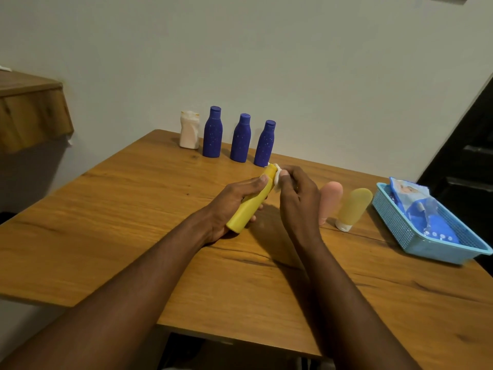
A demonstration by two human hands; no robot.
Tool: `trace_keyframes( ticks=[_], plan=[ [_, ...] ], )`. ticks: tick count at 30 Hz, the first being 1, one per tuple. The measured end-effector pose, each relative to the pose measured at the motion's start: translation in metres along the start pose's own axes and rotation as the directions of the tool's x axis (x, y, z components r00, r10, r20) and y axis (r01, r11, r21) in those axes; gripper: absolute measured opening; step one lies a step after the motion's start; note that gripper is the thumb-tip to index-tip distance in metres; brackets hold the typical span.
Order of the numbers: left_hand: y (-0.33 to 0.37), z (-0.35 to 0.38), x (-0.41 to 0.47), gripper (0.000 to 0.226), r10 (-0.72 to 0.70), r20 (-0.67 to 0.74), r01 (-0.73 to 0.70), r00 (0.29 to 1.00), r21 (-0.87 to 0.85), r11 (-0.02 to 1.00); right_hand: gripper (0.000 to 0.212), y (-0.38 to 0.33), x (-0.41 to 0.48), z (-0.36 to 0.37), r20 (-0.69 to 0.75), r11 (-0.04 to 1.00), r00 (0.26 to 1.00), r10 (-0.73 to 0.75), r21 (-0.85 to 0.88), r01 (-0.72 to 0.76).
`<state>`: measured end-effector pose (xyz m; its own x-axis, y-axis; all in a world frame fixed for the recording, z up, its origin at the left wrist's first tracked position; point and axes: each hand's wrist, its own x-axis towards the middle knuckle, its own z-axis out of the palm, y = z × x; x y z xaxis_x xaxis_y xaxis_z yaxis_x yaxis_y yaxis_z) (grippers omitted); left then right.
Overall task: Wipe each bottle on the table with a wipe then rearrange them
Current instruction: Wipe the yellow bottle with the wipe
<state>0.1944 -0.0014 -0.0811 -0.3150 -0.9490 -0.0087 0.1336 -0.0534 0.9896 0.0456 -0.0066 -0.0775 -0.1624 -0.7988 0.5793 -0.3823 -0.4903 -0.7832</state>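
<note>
The person's left arm and right arm reach in from the bottom of the view. The fingers of the right hand pinch a small white wipe and press it on the top end of the yellow bottle. The left hand is wrapped round the lower part of that bottle. It holds the bottle tilted, just above the tabletop, near the middle.

To do this step well, the left hand should probably turn the bottle slowly while the wipe slides from top to bottom, so every side gets rubbed. The bottle needs a firm hold, since a wet one may slip.

Further out, a pink bottle and a pale yellow bottle sit just beside the right hand. A white bottle and three blue bottles stand in a row at the back. A blue basket with a pack of wipes inside sits at the right edge.
</note>
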Motion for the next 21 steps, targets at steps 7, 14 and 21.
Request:
trace_keyframes(
  ticks=[7, 14, 21],
  plan=[
    [-0.003, -0.004, 0.004, 0.051, 0.126, 0.001, -0.125, 0.992, 0.111, 0.986, 0.019, -0.017, -0.006, 0.002, -0.051, 0.975, 0.974, -0.222, 0.019, 0.223],
    [-0.003, -0.009, 0.003, 0.062, 0.106, 0.013, -0.106, 0.994, 0.111, 0.988, 0.027, -0.006, -0.002, 0.0, 0.001, 0.998, 1.0, 0.002, 0.069, -0.003],
    [-0.001, -0.01, 0.003, 0.049, 0.159, -0.008, -0.159, 0.987, 0.06, 0.986, 0.016, -0.018, -0.008, 0.004, -0.052, 0.971, 0.969, -0.24, -0.003, 0.24]
  ],
)
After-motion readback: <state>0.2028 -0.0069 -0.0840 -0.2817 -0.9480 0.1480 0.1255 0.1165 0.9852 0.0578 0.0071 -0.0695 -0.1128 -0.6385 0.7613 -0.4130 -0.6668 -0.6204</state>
